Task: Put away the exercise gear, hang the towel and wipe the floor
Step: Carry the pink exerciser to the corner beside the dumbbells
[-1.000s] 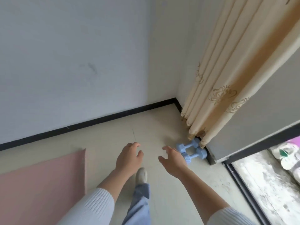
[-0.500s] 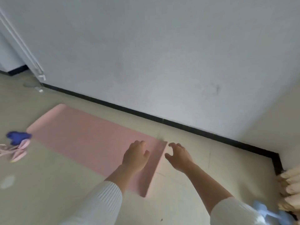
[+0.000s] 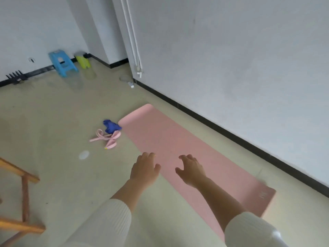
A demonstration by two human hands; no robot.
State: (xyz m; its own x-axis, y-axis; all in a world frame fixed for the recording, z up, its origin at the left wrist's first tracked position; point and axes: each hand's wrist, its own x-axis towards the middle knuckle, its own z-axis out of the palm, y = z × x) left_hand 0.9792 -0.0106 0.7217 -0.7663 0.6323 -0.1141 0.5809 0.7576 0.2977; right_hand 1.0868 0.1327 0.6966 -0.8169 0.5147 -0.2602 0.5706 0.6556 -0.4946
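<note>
Floor [image 3: 53,122] under pink mat [image 3: 178,143]

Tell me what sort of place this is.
Likely a plain room at home used for workouts: a pink yoga mat lies unrolled on the floor, a pink stretch band beside it, and a blue plastic stool by the far wall.

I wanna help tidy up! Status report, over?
Open, empty: left hand, right hand. Unrolled, flat: pink mat. Beside its far end: pink band, blue cloth.
</note>
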